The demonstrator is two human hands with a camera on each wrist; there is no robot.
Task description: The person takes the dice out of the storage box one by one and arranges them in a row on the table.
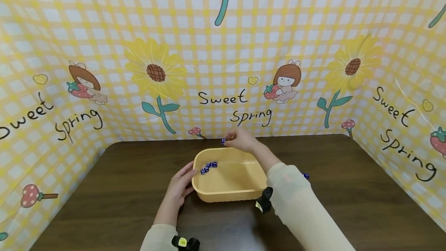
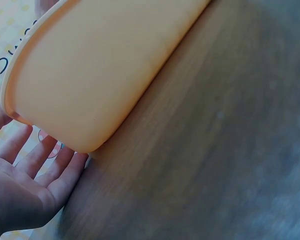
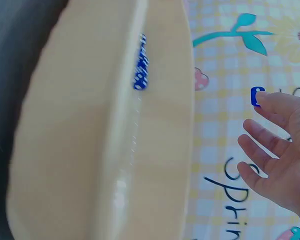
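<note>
A yellow plastic bin (image 1: pixel 230 196) stands on the table, with several blue dice (image 1: pixel 209 167) lying in a short row at the left of its floor. My left hand (image 1: pixel 182 183) holds the bin's left end, thumb at the rim and fingers against the outer wall. In the left wrist view, those fingers (image 2: pixel 65 172) touch the end wall. My right hand (image 1: pixel 240 140) is at the bin's far rim, pinching one blue die (image 3: pixel 257 96) with white pips between thumb and index finger. The other fingers spread loosely.
Another blue die (image 1: pixel 306 176) lies on the dark wooden table (image 1: pixel 115 193) right of the bin, partly behind the right sleeve (image 1: pixel 296 189). A yellow checked cloth (image 1: pixel 216 57) with printed flowers hangs round the table's back and sides.
</note>
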